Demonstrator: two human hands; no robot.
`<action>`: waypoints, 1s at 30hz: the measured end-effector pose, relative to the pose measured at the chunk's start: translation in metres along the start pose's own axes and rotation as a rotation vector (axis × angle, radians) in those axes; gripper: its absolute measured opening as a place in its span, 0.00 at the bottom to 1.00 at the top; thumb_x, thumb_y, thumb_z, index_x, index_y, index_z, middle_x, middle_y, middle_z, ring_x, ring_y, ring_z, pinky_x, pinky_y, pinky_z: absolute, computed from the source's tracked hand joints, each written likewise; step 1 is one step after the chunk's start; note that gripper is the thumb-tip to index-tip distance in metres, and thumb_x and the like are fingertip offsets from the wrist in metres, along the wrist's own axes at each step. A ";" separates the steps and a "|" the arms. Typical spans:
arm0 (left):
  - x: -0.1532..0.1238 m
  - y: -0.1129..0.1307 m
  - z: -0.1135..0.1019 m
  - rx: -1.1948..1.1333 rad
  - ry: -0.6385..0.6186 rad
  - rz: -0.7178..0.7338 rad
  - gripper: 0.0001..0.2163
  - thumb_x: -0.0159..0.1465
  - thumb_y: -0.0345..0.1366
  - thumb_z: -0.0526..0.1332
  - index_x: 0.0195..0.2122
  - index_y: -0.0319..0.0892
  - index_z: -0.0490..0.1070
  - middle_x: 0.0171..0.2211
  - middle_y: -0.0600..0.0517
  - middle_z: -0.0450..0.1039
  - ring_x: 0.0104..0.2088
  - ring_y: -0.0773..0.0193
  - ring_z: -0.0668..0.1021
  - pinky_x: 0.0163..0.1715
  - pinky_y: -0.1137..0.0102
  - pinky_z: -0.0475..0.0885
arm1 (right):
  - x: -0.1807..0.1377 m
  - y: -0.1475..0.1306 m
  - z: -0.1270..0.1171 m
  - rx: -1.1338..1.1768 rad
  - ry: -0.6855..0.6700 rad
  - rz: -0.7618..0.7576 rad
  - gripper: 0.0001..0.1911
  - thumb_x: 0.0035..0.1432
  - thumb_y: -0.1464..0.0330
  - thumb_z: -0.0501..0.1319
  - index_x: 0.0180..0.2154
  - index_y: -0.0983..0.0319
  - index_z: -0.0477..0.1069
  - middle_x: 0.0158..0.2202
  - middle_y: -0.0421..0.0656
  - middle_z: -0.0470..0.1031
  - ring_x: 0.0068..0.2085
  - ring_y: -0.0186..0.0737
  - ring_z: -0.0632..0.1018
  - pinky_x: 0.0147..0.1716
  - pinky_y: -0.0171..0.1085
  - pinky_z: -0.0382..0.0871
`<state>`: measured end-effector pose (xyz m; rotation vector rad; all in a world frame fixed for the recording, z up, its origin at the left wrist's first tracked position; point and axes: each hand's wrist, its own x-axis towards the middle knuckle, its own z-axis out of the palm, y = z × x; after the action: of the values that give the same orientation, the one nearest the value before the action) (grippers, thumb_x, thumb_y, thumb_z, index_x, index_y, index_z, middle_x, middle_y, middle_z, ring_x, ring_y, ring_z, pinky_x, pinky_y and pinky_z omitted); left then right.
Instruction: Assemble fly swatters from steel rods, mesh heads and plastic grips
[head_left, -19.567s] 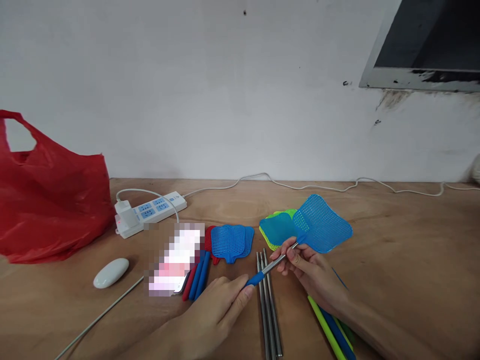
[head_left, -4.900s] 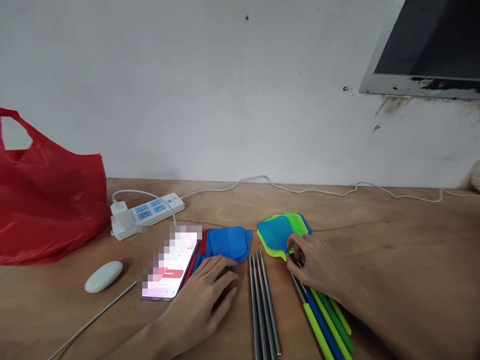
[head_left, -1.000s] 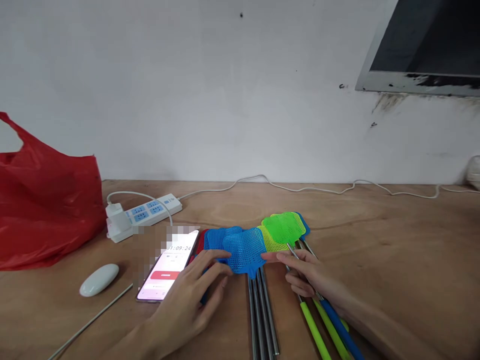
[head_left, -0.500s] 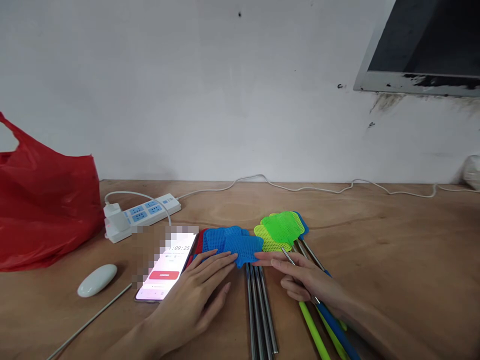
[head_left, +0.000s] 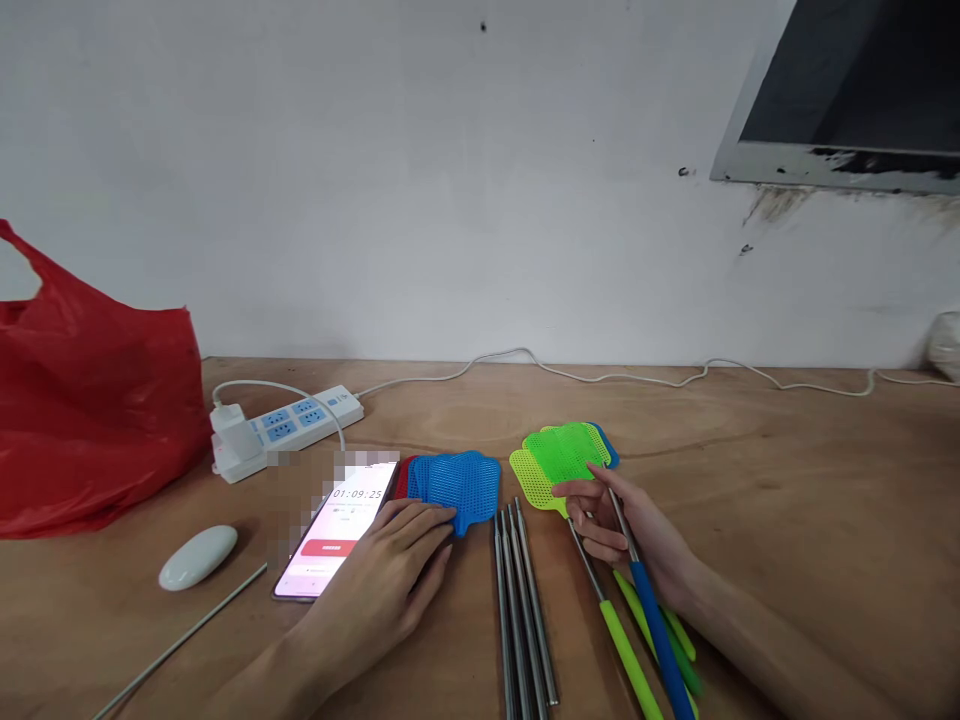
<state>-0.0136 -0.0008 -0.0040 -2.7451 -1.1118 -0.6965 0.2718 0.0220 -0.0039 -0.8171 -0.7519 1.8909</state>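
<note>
Blue at its grip and bare metal above, one stick (head_left: 660,640) is held by the right hand (head_left: 655,532), its shaft caught between thumb and fingers. Its long axis is laid from between five and six o'clock, at the grip, to between eleven and twelve, where the tip is partly hidden by the thumb. At eight o'clock from that hand, metal rods (head_left: 526,610) are lined up side by side on the desk (head_left: 810,460).

Farther off, a blue swatter head (head_left: 466,488) is found at about nine o'clock from the right hand and between one and two from the left hand (head_left: 390,570), which is the nearer, its fingertips being rested on the head's edge. That hand is unclenched, palm down, thumb set apart. The head is flat, round-cornered and finely perforated, its short neck pointed to six o'clock; other blue heads are overlapped by it, with red mesh (head_left: 405,477) exposed at nine. Between ten and eleven from the right hand, green heads (head_left: 566,450) are stacked.
</note>
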 end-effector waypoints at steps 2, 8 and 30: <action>0.000 0.001 0.000 -0.005 -0.020 0.000 0.13 0.70 0.30 0.51 0.45 0.40 0.76 0.48 0.45 0.80 0.47 0.53 0.80 0.50 0.54 0.74 | -0.001 0.001 0.002 0.008 0.013 0.003 0.19 0.53 0.57 0.66 0.31 0.69 0.81 0.21 0.40 0.72 0.13 0.19 0.49 0.10 0.25 0.42; 0.000 0.003 -0.004 -0.069 -0.049 -0.049 0.11 0.69 0.30 0.52 0.46 0.42 0.73 0.48 0.46 0.79 0.47 0.52 0.79 0.49 0.55 0.74 | -0.004 0.002 0.007 0.013 0.186 -0.050 0.19 0.53 0.57 0.66 0.23 0.68 0.78 0.17 0.39 0.66 0.16 0.24 0.59 0.12 0.26 0.47; 0.000 0.015 -0.015 -0.514 -0.108 -0.157 0.09 0.72 0.36 0.52 0.45 0.46 0.71 0.38 0.52 0.76 0.39 0.61 0.78 0.39 0.69 0.73 | -0.017 0.009 0.031 -0.143 -0.008 -0.165 0.21 0.53 0.53 0.69 0.26 0.64 0.72 0.32 0.46 0.81 0.27 0.34 0.79 0.24 0.29 0.70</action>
<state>-0.0086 -0.0156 0.0107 -3.1709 -1.3427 -0.9849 0.2486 -0.0021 0.0113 -0.8100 -0.9396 1.7096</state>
